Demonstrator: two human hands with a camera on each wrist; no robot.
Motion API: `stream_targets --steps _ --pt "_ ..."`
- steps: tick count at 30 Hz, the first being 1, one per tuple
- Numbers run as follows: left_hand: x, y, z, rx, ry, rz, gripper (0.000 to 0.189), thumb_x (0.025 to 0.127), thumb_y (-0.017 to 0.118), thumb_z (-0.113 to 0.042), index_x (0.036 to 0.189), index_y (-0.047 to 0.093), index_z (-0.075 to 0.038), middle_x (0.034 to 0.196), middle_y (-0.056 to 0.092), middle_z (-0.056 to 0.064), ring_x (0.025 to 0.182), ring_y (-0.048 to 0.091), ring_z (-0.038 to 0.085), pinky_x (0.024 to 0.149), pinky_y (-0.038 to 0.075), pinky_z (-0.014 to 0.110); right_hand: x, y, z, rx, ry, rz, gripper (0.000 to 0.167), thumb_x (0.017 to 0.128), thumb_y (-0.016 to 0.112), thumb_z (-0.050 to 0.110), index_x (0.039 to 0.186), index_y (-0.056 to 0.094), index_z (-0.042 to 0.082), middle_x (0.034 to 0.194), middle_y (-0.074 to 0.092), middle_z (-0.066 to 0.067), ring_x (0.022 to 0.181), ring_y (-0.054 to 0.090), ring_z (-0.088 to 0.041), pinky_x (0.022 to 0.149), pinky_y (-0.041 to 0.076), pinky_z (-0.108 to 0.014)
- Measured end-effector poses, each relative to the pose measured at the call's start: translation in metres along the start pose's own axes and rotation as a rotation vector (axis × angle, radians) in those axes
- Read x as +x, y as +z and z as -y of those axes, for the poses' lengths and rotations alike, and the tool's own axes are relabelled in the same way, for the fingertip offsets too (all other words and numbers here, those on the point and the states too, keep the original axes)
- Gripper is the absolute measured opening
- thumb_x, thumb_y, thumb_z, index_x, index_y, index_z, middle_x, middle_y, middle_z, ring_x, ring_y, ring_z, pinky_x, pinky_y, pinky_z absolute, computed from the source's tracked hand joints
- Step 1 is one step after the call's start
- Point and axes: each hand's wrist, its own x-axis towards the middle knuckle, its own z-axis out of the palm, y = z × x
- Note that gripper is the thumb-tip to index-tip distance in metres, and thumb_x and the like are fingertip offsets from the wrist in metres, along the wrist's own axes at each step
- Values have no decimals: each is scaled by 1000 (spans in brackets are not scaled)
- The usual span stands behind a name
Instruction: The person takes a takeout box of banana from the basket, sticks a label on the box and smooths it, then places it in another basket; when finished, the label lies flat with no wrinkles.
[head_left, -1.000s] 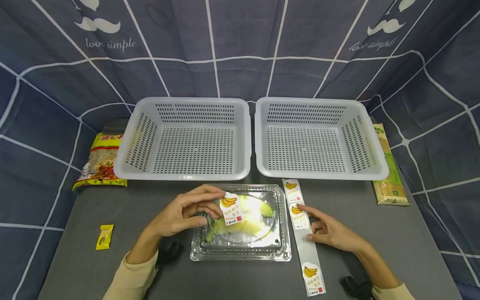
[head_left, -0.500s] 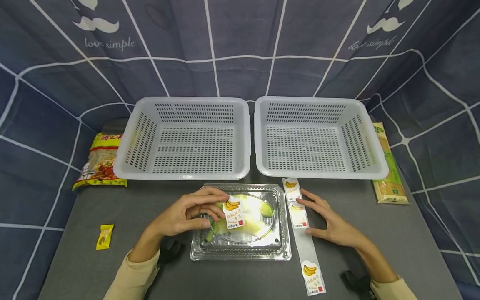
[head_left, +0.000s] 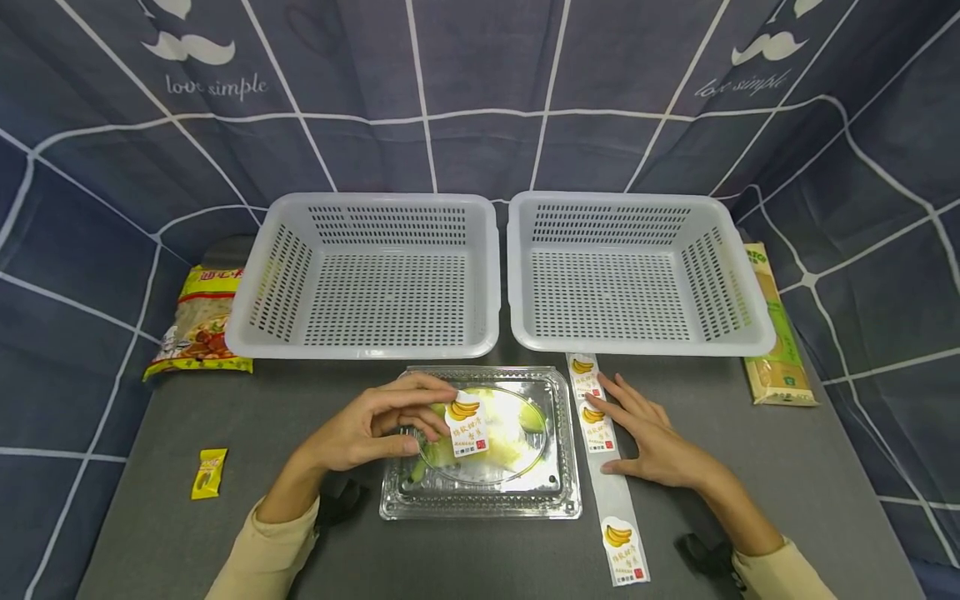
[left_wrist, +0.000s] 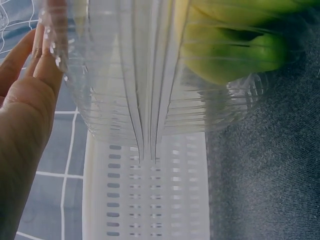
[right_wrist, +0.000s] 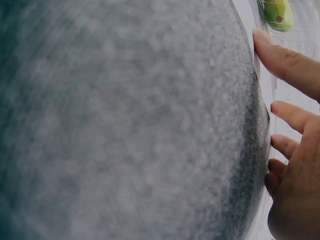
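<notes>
Clear plastic container (head_left: 517,506), apparently at labelling: left hand (head_left: 378,423) pinches a banana label (head_left: 468,427); right hand (head_left: 660,443), fingers spread, touches the label strip (head_left: 612,490); placement seemingly calls for alignment.

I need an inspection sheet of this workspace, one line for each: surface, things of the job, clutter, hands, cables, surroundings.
Surface: dark grey tabletop, no spill seen.
Job's things: lidded clear container with yellow-green fruit inside; label strip beside it, carrying three banana stickers.
Clutter: left basket, right basket, food bag, small yellow packet, green-and-tan package.
Hands: left hand holds a loose sticker above the container; right hand has fingertips on the strip.
Cables: nothing seen.
Surroundings: dark curtain with white grid lines.
</notes>
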Motion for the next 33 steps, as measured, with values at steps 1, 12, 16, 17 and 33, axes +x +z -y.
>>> stream_targets --steps 1,12,16,17,33 --pt "0 0 0 -1 -2 1 58 86 51 25 141 33 20 144 34 29 116 61 25 93 55 41 0 0 0 -7 4 -1 102 64 91 29 150 40 14 162 21 -16 148 12 -42 100 23 -59" --pt "0 0 1 -4 -6 -1 54 91 53 17 141 33 19 144 34 30 116 61 25 93 54 42 -3 -4 -4 37 -88 71 86 74 83 18 149 41 11 161 20 -20 150 6 -43 105 13 -55" --pt "0 0 1 -2 -5 -1 56 88 52 21 141 34 19 144 34 29 116 61 25 93 54 41 -2 -8 -5 25 -156 98 82 75 81 10 148 43 10 160 22 -21 148 10 -46 113 4 -37" --pt "0 0 1 0 -5 -1 56 88 52 21 141 34 19 144 34 29 115 61 25 93 54 41 -1 -9 -5 23 -169 105 81 75 81 9 147 44 10 159 24 -21 148 11 -46 113 3 -33" --pt "0 0 4 -2 -13 14 55 90 53 18 142 35 17 142 33 34 114 61 27 92 55 42 11 -21 -11 5 -140 182 92 72 82 29 151 38 14 162 18 -18 147 11 -48 106 17 -56"
